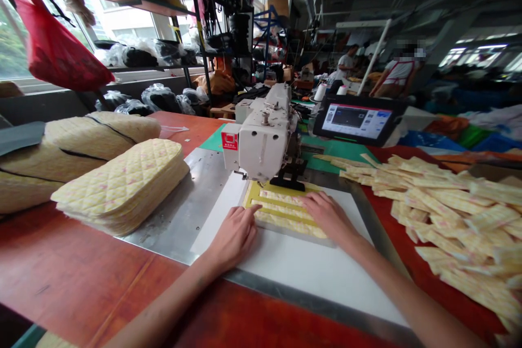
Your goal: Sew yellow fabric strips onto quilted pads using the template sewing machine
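Note:
Under the head of a white sewing machine (263, 144) lies a yellow slotted template (255, 191) over pale yellow quilted fabric (285, 221). Light fabric strips show in its slots. My left hand (238, 231) rests at the template's left edge, index finger stretched onto the end of a strip (267, 207) and the other fingers loosely bent. At the right end of the template, my right hand (328, 215) lies with its fingers extended over the upper strip (281, 197). Neither hand grips anything visible. The undersides of both hands are hidden.
A stack of quilted yellow pieces (122, 185) stands at left, beside tied bundles (89, 138). Loose fabric strips (452, 206) are heaped at right. A control screen (356, 119) stands behind the machine. Two people are in the background. A red bag (61, 49) hangs upper left.

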